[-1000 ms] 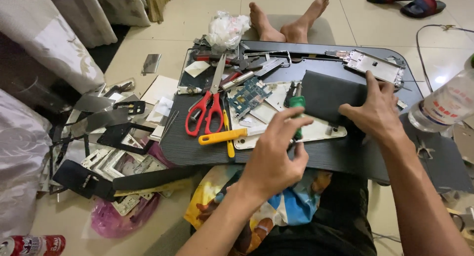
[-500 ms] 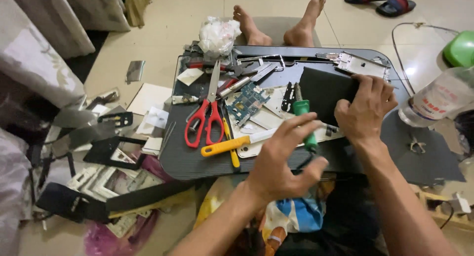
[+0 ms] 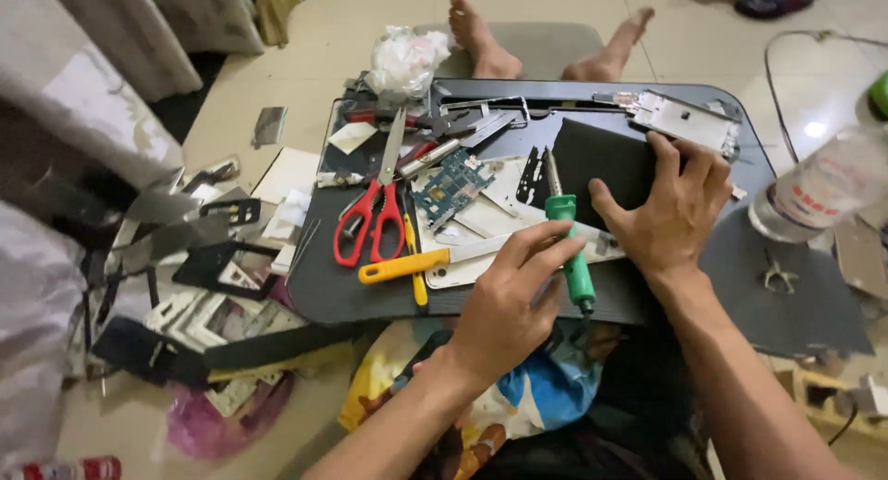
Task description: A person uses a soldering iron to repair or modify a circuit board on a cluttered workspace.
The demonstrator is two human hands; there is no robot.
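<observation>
- Left hand [image 3: 509, 300]: fingers curled, thumb and forefinger closing around the green handle of a soldering iron [image 3: 569, 249]; grip looks loose, contact at the handle's upper part.
- Soldering iron lies tilted on the dark lap tray [image 3: 342, 286], metal tip pointing away from the person toward a black sheet [image 3: 592, 166], handle end overhanging the tray's near edge.
- Right hand [image 3: 675, 212]: fingers spread, palm pressed flat on the black sheet's right edge; thumb points toward the iron's handle, just beside it.
- Under both hands: a white flat phone panel [image 3: 462, 267], lying along the tray's near side.
- Left of the iron: small green circuit board [image 3: 449, 189] on pale panel pieces; red-handled scissors [image 3: 370, 216], blades pointing away; yellow-handled knife [image 3: 416, 263] lying crosswise, touching the white panel.
- Tray's far edge: a metal phone frame [image 3: 680, 119] at the right corner, mixed small tools and strips at the left, hard to tell apart.
- Crumpled clear plastic bag [image 3: 407, 59] just beyond the tray's far left corner.
- 2 bare feet [image 3: 546, 41] beyond the tray on a grey mat.
- Clear plastic bottle [image 3: 814, 189] lies on its side right of the tray, near the right hand.
- Floor at left: scattered black and silver phone frames [image 3: 185, 240], well apart from the hands.
- Tweezers-like metal tool [image 3: 777, 275] on a dark mat at right.
</observation>
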